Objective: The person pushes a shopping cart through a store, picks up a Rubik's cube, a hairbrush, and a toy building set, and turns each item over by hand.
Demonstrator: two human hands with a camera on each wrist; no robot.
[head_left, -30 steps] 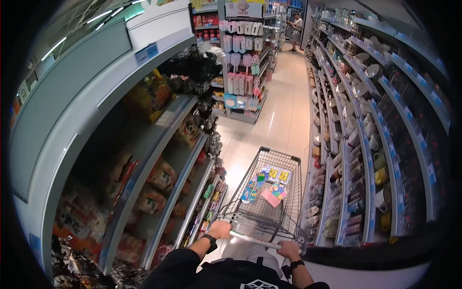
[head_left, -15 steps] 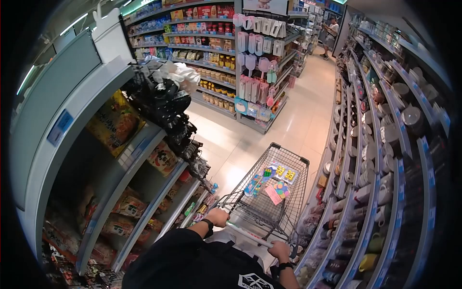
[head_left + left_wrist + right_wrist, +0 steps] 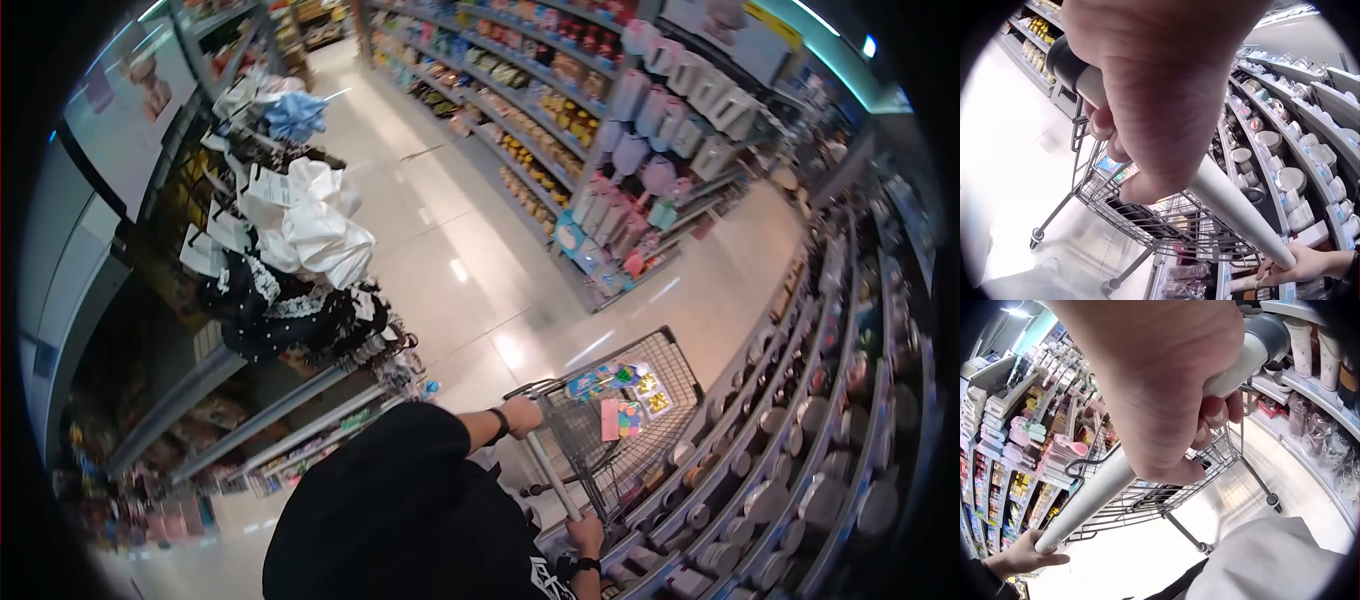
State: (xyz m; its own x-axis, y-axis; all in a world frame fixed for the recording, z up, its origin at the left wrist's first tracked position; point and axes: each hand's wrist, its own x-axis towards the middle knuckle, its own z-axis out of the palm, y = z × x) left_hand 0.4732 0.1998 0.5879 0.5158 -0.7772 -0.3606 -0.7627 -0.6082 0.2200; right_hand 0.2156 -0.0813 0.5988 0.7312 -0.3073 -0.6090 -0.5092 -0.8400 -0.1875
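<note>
Both hands grip the pale handlebar [image 3: 553,474] of a wire shopping cart [image 3: 683,362]. My left hand [image 3: 521,416] holds the bar near its left end, and in the left wrist view its fingers curl round it below a dark end cap [image 3: 1065,62]. Near the other end, my right hand [image 3: 585,535] is wrapped round the bar, as the right wrist view also shows. In the cart lie a blue package [image 3: 588,381], a clear pack with yellow pieces [image 3: 653,394] and a pink card [image 3: 610,420] with coloured shapes.
Close on the right, curved shelves [image 3: 790,440] hold bowls and cups. Scrunchies and bows [image 3: 315,225] hang at the left shelf end. Ahead stands a rack of pink and white packaged goods [image 3: 650,130]. Pale tiled floor [image 3: 450,250] runs between the shelves.
The head view has swung left and tilted, bringing a side aisle and the hanging bows into fuller view. The cart now appears farther right, close to the right shelves. Both hands stay on the bar.
</note>
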